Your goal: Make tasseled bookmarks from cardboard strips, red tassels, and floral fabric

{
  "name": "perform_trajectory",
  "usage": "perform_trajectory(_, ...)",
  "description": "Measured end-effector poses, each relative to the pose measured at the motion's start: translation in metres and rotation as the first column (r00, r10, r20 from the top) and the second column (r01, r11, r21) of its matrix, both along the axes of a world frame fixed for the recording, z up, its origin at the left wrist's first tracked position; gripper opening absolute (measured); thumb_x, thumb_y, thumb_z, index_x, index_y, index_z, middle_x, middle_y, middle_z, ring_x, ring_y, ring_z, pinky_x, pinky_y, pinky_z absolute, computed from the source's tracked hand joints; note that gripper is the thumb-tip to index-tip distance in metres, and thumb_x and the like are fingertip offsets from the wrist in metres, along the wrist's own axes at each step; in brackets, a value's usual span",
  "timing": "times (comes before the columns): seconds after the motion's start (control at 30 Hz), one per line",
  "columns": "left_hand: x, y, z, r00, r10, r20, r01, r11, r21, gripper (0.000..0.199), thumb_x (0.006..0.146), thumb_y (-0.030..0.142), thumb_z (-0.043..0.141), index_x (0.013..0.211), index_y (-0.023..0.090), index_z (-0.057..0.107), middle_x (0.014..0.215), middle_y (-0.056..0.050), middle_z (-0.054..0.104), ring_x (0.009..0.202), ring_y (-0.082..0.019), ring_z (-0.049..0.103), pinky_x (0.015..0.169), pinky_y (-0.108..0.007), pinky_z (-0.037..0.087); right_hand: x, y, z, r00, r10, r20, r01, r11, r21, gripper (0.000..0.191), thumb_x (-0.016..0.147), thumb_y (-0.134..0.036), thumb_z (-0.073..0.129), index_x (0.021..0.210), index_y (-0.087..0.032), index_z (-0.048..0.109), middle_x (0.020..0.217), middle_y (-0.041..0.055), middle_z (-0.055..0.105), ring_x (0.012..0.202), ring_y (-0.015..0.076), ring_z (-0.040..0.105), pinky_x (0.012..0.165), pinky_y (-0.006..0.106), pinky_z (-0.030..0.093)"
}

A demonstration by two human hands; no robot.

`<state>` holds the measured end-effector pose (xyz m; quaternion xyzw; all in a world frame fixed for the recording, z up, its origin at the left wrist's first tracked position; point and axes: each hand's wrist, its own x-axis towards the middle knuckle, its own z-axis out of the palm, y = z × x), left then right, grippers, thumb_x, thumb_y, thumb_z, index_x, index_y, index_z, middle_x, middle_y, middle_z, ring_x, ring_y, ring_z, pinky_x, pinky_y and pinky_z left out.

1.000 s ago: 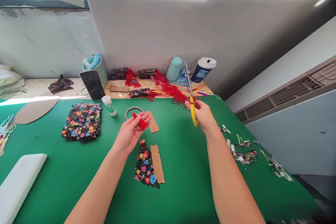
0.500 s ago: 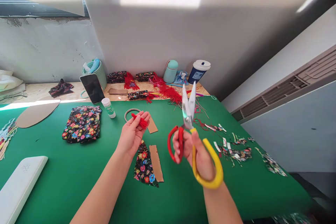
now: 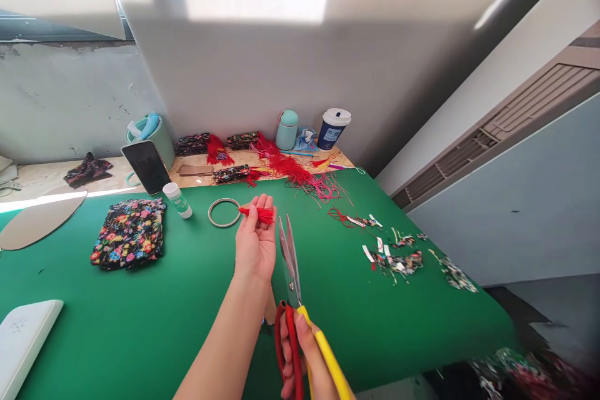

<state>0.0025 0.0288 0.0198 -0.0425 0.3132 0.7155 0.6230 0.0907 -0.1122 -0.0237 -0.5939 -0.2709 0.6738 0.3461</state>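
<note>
My left hand [image 3: 256, 250] is turned palm up over the green tabletop, its thumb pressing a small red tassel [image 3: 265, 215] against the fingers. The tassel's strands lie across the fingers and point right. In my right hand [image 3: 312, 353] is a pair of scissors [image 3: 291, 272] with one red and one yellow handle. Their blades point up, slightly parted, just right of the left hand and not touching the tassel. A pale ring [image 3: 209, 212] lies left of the tassel. Brown cardboard [image 3: 270, 307] shows between my arms, mostly hidden.
Folded floral fabric [image 3: 129, 234], a glue stick [image 3: 178, 201] and a propped phone [image 3: 146, 165] are on the left. Along the back are red tassels and cords [image 3: 285, 165], a mint bottle [image 3: 287, 131] and a paper cup [image 3: 334, 130]. Scraps [image 3: 398, 262] lie right; a white case [image 3: 30, 340] lies front left.
The scissors have come down and left, close to my left hand, and their blades have drawn nearer together. My left hand has opened flatter, showing more of the tassel. The camera view has shifted right.
</note>
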Motion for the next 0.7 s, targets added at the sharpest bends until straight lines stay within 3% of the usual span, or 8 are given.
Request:
perform_trajectory(0.4, 0.022, 0.006, -0.002, 0.997, 0.055, -0.047, -0.056, 0.998, -0.011, 0.017, 0.093, 0.012, 0.043, 0.1, 0.013, 0.058, 0.121, -0.015, 0.062, 0.117, -0.018, 0.056, 0.096, -0.025, 0.047, 0.006, 0.006, 0.022, 0.975, 0.102, 0.2, -0.096, 0.995, -0.038, 0.063, 0.071, -0.081, 0.035, 0.07, -0.021, 0.053, 0.053, -0.0031, 0.048, 0.043, 0.011, 0.047, 0.045, 0.025, 0.04)
perform_trajectory(0.7, 0.021, 0.007, -0.003, 0.993, 0.105, -0.048, -0.107, 0.993, -0.042, 0.016, 0.093, 0.011, 0.043, 0.098, 0.01, 0.058, 0.119, -0.017, 0.062, 0.112, -0.018, 0.059, 0.094, -0.025, 0.048, 0.012, 0.009, 0.023, 0.987, 0.082, 0.14, -0.09, 0.995, 0.046, 0.055, 0.063, -0.077, 0.055, 0.068, -0.022, 0.056, 0.059, 0.0003, 0.058, 0.044, 0.0109, 0.051, 0.044, 0.022, 0.041)
